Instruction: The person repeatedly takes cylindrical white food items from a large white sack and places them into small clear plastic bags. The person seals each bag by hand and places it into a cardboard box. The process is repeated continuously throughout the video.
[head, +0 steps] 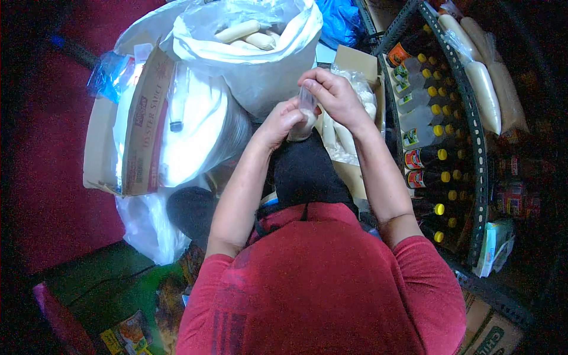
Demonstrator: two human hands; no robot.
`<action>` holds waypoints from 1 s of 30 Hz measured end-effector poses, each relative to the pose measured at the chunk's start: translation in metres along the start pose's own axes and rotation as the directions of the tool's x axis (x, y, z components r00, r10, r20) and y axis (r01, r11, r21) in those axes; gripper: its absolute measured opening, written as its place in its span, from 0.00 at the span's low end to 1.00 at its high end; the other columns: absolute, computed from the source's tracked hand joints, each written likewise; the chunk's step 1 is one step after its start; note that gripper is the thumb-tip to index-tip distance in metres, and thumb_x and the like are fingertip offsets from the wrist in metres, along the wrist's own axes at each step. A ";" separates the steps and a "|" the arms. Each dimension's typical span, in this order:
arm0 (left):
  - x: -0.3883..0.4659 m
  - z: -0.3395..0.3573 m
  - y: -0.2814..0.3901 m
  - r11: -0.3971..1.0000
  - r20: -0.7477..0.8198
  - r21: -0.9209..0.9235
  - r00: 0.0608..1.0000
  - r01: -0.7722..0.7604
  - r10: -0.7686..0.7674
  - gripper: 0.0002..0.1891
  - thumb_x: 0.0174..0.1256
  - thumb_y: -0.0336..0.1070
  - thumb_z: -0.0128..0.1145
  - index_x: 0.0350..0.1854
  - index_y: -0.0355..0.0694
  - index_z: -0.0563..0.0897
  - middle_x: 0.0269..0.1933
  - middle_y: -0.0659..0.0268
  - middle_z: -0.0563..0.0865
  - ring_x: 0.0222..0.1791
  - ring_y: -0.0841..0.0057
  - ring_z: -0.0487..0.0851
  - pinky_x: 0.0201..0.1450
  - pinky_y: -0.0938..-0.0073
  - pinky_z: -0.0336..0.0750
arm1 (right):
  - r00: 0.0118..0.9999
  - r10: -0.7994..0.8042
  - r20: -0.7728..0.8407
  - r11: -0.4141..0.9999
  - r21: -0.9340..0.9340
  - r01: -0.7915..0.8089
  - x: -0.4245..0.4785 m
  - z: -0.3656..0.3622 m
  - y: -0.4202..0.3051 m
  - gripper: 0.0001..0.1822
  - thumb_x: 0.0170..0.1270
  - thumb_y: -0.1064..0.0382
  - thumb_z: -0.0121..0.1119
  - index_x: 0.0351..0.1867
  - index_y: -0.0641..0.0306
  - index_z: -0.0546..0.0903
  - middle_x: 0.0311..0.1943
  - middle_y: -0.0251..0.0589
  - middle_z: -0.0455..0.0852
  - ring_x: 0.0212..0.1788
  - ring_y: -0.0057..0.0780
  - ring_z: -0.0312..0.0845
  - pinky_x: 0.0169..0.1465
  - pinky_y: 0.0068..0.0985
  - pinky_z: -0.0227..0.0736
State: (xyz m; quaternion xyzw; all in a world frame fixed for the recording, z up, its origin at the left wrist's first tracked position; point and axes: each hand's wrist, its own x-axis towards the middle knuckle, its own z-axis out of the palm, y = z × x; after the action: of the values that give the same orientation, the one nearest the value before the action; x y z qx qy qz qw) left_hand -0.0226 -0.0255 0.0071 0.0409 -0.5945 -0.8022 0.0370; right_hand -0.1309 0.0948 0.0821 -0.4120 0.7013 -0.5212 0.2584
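Note:
Over my lap, a small clear plastic bag (306, 126) bulges with white powder in its lower part. My left hand (284, 119) is closed around the bag's middle. Above it, my right hand (333, 93) pinches the gathered top of the plastic. Just beyond and right of my knee stands an open cardboard box (355, 62) with long filled plastic bags (344, 135) of white stuff inside. A large white sack (266, 80) with a rolled rim stands ahead and holds several pale filled bags (239, 32).
To the left, an oyster sauce carton (144, 128) leans against a bulky white plastic-wrapped bundle (195, 128). A metal shelf (477, 146) on the right bears rows of yellow-capped bottles (421, 133) and filled bags (483, 93). A blue plastic bag (339, 22) lies behind the box.

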 end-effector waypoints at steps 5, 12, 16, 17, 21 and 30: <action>0.004 -0.001 -0.006 0.994 -0.051 -0.109 0.999 -0.019 0.014 0.14 0.68 0.40 0.47 0.44 0.36 0.81 0.40 0.69 0.82 0.42 0.80 0.77 0.51 0.79 0.68 | 0.983 -0.023 -0.184 0.983 0.177 0.056 0.007 -0.005 0.055 0.11 0.70 0.60 0.53 0.41 0.66 0.80 0.32 0.32 0.83 0.36 0.15 0.76 0.40 0.17 0.71; -0.006 -0.004 -0.002 0.980 0.016 0.172 0.995 -0.104 0.103 0.14 0.69 0.41 0.50 0.37 0.37 0.83 0.51 0.64 0.77 0.51 0.77 0.74 0.56 0.78 0.65 | 0.990 -0.113 -0.090 0.972 0.195 0.129 0.001 -0.003 0.036 0.11 0.70 0.61 0.54 0.41 0.67 0.80 0.33 0.33 0.82 0.36 0.17 0.77 0.40 0.18 0.72; -0.016 0.004 0.023 0.974 0.050 0.174 0.989 -0.146 0.139 0.13 0.70 0.41 0.51 0.37 0.36 0.83 0.47 0.64 0.78 0.50 0.77 0.75 0.56 0.75 0.66 | 0.977 -0.201 0.065 0.970 0.153 0.190 -0.003 -0.006 -0.013 0.09 0.70 0.63 0.52 0.41 0.67 0.79 0.34 0.34 0.81 0.37 0.17 0.76 0.40 0.18 0.72; -0.016 0.004 0.027 0.939 0.051 0.278 0.980 -0.200 0.194 0.13 0.71 0.40 0.50 0.38 0.36 0.83 0.46 0.65 0.79 0.49 0.77 0.75 0.56 0.74 0.66 | 0.980 -0.173 0.102 0.970 0.188 0.152 -0.003 -0.008 -0.017 0.08 0.71 0.64 0.52 0.41 0.66 0.79 0.35 0.34 0.81 0.39 0.17 0.76 0.41 0.18 0.71; -0.019 0.016 0.053 0.861 -0.001 0.387 0.934 -0.329 0.357 0.13 0.73 0.38 0.48 0.40 0.35 0.81 0.41 0.65 0.81 0.47 0.76 0.77 0.55 0.74 0.69 | 0.982 -0.189 -0.024 0.837 0.518 0.174 -0.004 -0.019 -0.002 0.18 0.71 0.54 0.52 0.52 0.64 0.76 0.42 0.39 0.83 0.45 0.25 0.78 0.50 0.25 0.71; -0.013 0.007 0.053 0.780 -0.292 -0.449 0.896 -0.437 0.334 0.10 0.71 0.41 0.52 0.36 0.40 0.76 0.46 0.60 0.81 0.49 0.68 0.79 0.55 0.64 0.74 | 0.916 -0.033 0.400 0.008 0.916 -0.400 -0.084 0.054 0.065 0.39 0.69 0.32 0.37 0.64 0.67 0.66 0.47 0.57 0.79 0.45 0.48 0.79 0.58 0.42 0.69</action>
State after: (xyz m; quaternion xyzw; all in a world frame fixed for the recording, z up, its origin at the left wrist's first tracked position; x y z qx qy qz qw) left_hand -0.0094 -0.0331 0.0599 -0.0141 -0.3532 -0.8960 0.2688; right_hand -0.0639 0.1454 -0.0019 -0.0952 0.1395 -0.7471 0.6429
